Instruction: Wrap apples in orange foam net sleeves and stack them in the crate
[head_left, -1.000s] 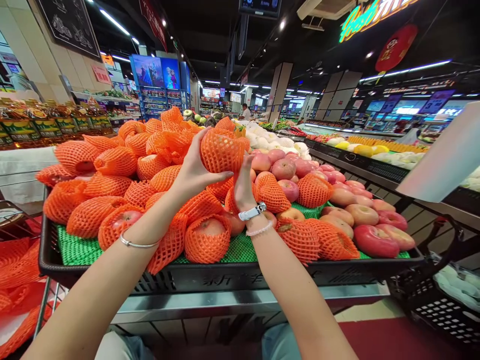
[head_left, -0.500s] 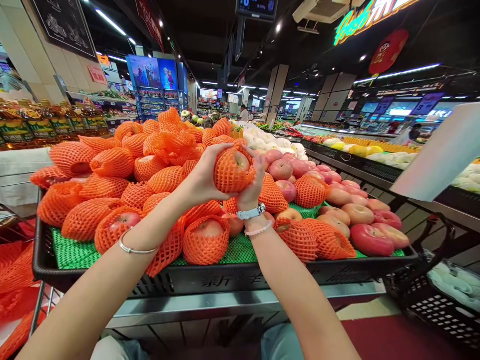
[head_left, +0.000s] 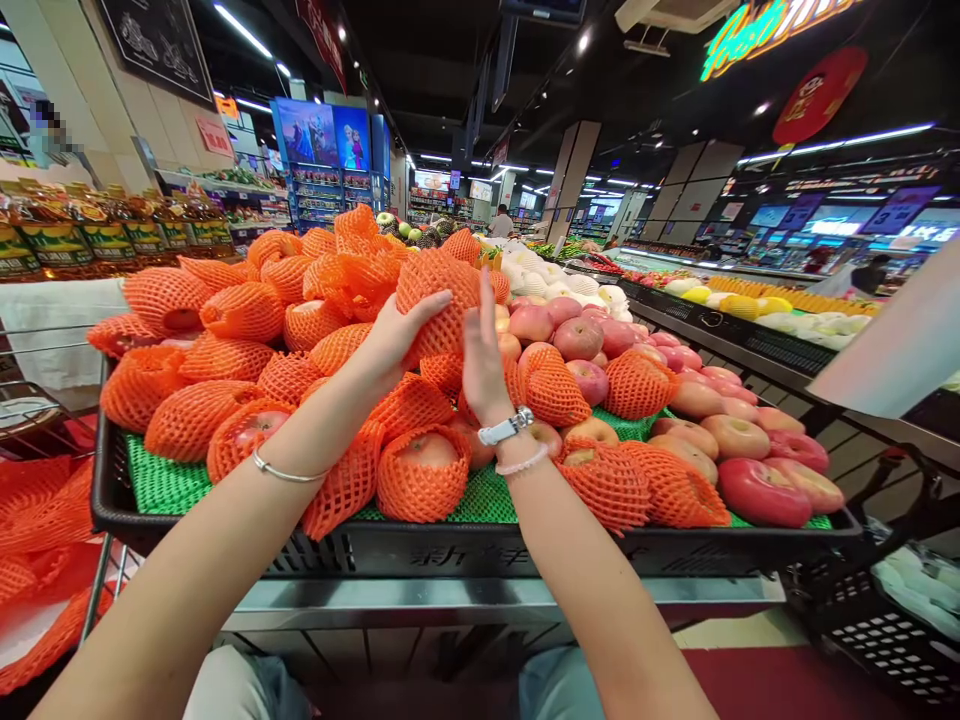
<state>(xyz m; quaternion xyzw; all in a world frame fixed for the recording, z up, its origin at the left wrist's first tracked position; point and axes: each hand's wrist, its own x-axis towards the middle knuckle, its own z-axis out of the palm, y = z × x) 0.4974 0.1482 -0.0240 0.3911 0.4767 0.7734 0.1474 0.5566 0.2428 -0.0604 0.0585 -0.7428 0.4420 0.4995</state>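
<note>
One fruit (head_left: 437, 275) (netted) in left grip (head_left: 397, 335)

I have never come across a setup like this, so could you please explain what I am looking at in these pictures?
Certainly. There is no machine here: you see a person's own bare hands, filmed by a camera worn on their head that looks forward and down, so both forearms come in from the bottom.

In front is a black tray lined with green mesh. Orange-netted fruit is piled mostly on the left, with bare apples on the right.

The left hand holds a rounded orange net bundle above the pile; its contents are hidden from this angle. The right hand is beside it with fingers extended; whether it touches the bundle is hard to tell.
</note>
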